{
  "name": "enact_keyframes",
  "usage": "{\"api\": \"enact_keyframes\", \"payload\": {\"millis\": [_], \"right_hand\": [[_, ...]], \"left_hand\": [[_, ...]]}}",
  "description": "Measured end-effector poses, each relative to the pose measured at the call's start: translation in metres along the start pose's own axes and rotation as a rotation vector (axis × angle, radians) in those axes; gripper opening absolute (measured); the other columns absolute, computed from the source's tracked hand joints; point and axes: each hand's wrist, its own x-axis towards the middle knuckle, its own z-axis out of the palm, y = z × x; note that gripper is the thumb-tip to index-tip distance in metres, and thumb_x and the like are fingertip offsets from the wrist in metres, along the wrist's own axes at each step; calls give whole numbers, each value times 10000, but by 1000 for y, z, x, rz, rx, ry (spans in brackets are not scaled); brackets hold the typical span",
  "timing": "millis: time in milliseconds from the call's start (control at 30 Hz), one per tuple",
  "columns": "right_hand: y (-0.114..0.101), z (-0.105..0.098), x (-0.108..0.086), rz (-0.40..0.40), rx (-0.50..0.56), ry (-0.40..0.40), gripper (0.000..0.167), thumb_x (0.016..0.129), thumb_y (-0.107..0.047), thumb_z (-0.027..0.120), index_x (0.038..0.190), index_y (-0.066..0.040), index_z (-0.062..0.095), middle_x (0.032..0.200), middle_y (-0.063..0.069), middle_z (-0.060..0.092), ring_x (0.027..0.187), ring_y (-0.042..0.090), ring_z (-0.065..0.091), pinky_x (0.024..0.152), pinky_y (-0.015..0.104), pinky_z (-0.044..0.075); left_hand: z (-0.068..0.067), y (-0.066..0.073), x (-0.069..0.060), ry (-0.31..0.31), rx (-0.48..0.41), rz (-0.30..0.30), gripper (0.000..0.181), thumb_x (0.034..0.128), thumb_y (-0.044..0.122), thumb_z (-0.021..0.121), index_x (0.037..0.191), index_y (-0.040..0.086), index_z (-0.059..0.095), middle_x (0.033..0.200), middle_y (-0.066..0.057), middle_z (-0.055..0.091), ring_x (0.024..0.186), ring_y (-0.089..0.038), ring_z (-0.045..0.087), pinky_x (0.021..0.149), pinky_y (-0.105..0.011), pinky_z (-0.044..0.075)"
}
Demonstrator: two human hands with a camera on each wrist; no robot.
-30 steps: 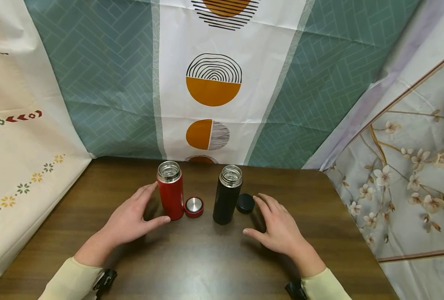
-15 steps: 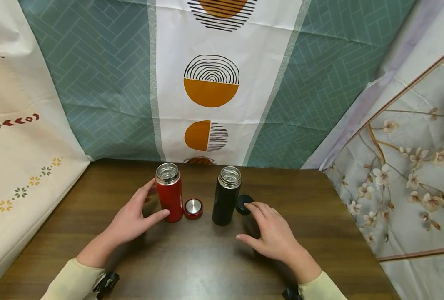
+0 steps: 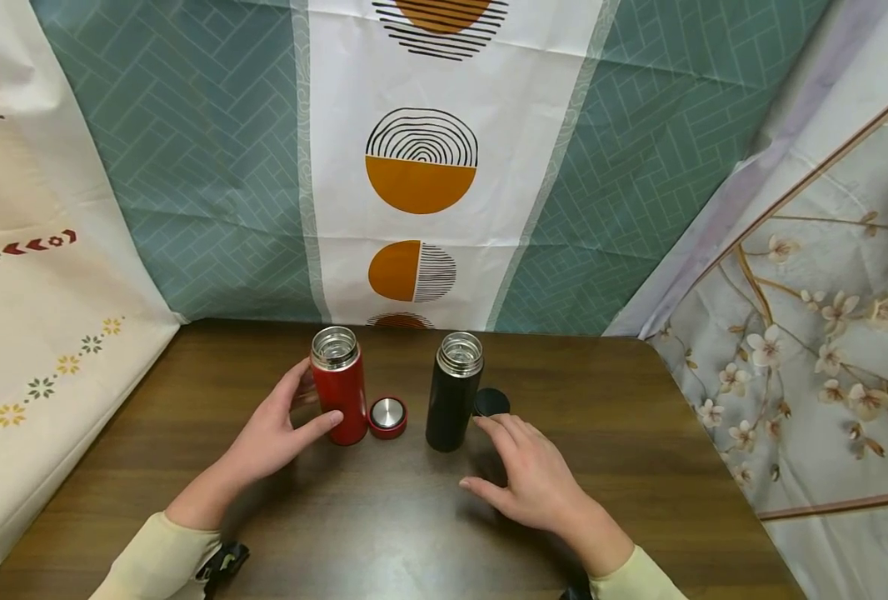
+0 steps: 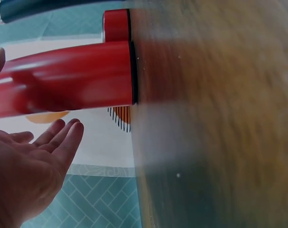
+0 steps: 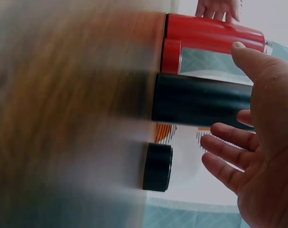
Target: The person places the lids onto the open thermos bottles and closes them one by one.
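Note:
A red thermos bottle (image 3: 341, 400) stands upright without its cap, its steel mouth facing up. My left hand (image 3: 271, 433) is spread about it, thumb in front and fingers at its left side; in the left wrist view a gap shows between those fingers (image 4: 68, 140) and the bottle. The red cap (image 3: 388, 417) lies beside its base, steel inside up. To the right stands an uncapped black thermos bottle (image 3: 450, 408). My right hand (image 3: 530, 475), fingers loosely extended and holding nothing, hovers in front of the black cap (image 3: 492, 402), right of the black bottle.
The brown wooden table (image 3: 384, 517) ends at a hanging green and white patterned cloth (image 3: 579, 275). A cream cloth (image 3: 54, 333) hangs at the left, a flowered one (image 3: 826, 375) at the right.
My right hand has moved left and toward me, from beside the black cap to in front of it. My left hand has edged closer around the red thermos bottle. Both bottles stay put.

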Motion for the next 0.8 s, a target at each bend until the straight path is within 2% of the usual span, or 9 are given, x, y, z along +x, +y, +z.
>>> {"api": "enact_keyframes", "payload": {"millis": [300,567,800], "right_hand": [[-13,5,5,-83,37,-8,793,969,-637,802,1520,-106,596,1399,52,666,1291,248,656,1090,470,567],[-26,11,13,-140,73,-2,800,941,-571,864,1529,-94,605,1389,20,649,1264,205,647,1084,437,564],[-34,14,20,-161,76,-26,782,978,-590,819,1552,-117,576,1416,30,638,1290,239,659,1181,484,513]], "left_hand": [[3,0,5,5,-41,-16,885,1019,322,840,1723,147,333,1583,-146,592,1365,-398,651,1130,-665,513],[5,-3,8,14,-50,-22,865,1017,325,839,1707,133,354,1568,-129,603,1366,-366,649,1133,-666,510],[6,-5,13,15,-49,-20,855,1012,356,841,1691,144,367,1548,-119,603,1369,-386,632,1119,-651,529]]}}
